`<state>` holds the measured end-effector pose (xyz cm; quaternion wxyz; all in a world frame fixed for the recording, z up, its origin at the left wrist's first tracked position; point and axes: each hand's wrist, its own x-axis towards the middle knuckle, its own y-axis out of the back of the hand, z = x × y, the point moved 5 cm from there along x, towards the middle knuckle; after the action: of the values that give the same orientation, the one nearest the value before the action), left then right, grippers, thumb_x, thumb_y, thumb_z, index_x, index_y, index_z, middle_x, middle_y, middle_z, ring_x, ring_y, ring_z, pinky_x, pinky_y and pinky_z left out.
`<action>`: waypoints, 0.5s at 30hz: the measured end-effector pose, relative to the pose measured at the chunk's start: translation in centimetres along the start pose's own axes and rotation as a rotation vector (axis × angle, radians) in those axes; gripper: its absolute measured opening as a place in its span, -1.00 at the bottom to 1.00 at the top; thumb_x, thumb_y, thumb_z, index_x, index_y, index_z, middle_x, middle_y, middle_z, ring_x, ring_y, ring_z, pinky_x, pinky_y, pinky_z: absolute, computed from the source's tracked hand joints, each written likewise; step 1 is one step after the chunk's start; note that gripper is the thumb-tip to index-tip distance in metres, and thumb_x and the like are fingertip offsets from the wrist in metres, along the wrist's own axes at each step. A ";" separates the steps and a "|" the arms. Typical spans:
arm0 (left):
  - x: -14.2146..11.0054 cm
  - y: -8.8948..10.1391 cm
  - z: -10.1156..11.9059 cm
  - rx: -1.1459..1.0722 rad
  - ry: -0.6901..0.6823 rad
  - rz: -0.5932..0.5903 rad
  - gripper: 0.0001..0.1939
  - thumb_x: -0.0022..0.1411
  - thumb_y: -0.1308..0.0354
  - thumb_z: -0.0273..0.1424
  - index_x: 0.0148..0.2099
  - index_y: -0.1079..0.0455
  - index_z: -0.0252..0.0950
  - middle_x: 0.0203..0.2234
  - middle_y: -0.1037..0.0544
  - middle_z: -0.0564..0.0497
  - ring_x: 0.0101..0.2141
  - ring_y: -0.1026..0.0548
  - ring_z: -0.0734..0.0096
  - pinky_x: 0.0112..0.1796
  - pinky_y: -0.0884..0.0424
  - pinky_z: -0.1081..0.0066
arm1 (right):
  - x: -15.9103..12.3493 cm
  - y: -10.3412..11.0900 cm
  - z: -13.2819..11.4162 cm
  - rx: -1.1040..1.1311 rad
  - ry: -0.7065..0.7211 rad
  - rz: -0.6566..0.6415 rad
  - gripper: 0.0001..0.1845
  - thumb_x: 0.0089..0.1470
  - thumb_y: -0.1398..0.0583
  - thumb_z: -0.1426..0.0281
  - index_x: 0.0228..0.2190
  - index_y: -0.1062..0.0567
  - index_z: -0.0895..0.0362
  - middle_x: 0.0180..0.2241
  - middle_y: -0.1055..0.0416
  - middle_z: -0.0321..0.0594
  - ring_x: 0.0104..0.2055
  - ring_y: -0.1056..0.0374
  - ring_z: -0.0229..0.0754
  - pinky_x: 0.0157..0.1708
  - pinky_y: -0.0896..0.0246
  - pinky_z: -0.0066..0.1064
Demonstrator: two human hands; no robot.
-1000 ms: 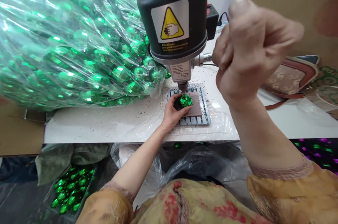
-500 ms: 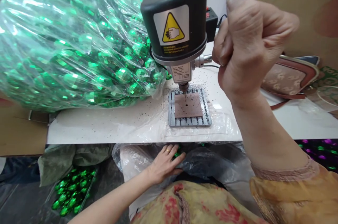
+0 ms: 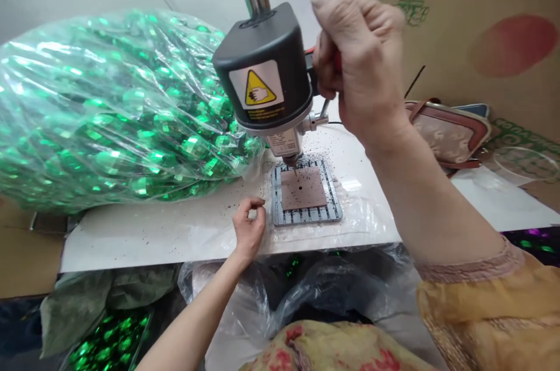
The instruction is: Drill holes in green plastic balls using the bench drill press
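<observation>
A small bench drill press (image 3: 266, 73) with a black head and a yellow warning label stands on the white table. Its bit is over a pinkish-brown plate (image 3: 306, 199) with a dark hole, which lies on the slotted metal base (image 3: 276, 214). My right hand (image 3: 363, 62) is closed around the red-knobbed end of the press's feed lever (image 3: 324, 111). Just left of the base, my left hand (image 3: 249, 228) hovers low over the tabletop, thumb and fingers curled together. Whatever it may hold is hidden.
A large clear bag of shiny green faceted balls (image 3: 144, 120) fills the table's left side. Dark shavings surround the base. To the right are a purse (image 3: 450, 132) and a cardboard box (image 3: 437, 44). More green balls (image 3: 109, 342) sit below the table edge, lower left.
My left hand has risen from the plastic bag in my lap to beside the drill base, its fingers now curled. The right hand stays on the lever; the view has shifted.
</observation>
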<state>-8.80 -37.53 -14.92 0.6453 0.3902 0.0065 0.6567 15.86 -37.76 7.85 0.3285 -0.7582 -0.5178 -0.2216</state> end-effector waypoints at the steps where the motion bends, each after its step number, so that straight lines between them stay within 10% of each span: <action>1: 0.1 -0.1 -0.8 -0.001 0.063 -0.013 -0.87 0.13 -0.03 -0.50 -0.35 -0.40 -0.28 -0.41 -0.53 0.02 -0.33 -0.50 0.39 -0.24 -0.39 0.39 | 0.3 -0.1 0.3 0.004 -0.033 -0.032 -0.53 0.27 -0.06 0.46 -0.69 -0.24 0.16 -0.82 -0.07 -0.52 -0.79 0.05 -0.49 -0.78 0.21 -0.56; 9: -0.3 -1.5 -3.9 -0.061 0.251 -0.113 -0.86 0.14 -0.09 -0.36 -0.33 -0.43 -0.30 -0.41 -0.53 0.00 -0.32 -0.48 0.34 -0.26 -0.36 0.41 | 2.5 3.0 2.5 -0.056 0.164 0.059 -0.49 0.33 0.07 0.17 -0.52 -0.40 0.16 -0.55 -0.36 -0.31 -0.58 -0.29 -0.41 -0.62 -0.17 -0.57; 12: -0.2 -1.6 -4.1 -0.036 0.237 -0.114 -0.85 0.15 -0.10 -0.32 -0.34 -0.43 -0.28 -0.40 -0.52 0.01 -0.30 -0.48 0.33 -0.26 -0.35 0.42 | 4.0 7.5 8.5 -0.323 0.042 0.460 -0.45 0.34 0.27 0.10 -0.34 -0.34 0.13 -0.48 -0.33 -0.24 -0.53 -0.27 -0.36 -0.53 -0.21 -0.52; 15: 0.1 -1.7 -4.2 0.005 0.181 -0.138 -0.85 0.16 -0.10 -0.31 -0.37 -0.41 -0.26 -0.40 -0.51 0.02 -0.29 -0.47 0.32 -0.26 -0.35 0.41 | 5.7 9.8 17.4 -0.715 -0.235 0.336 -0.48 0.35 0.25 0.14 -0.23 -0.36 0.16 -0.41 -0.35 -0.19 -0.48 -0.26 -0.34 -0.47 -0.19 -0.49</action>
<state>-9.55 -35.09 -18.71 0.6849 0.3295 0.0934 0.6432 27.00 -23.92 -2.85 0.0146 -0.9188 -0.3111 -0.2427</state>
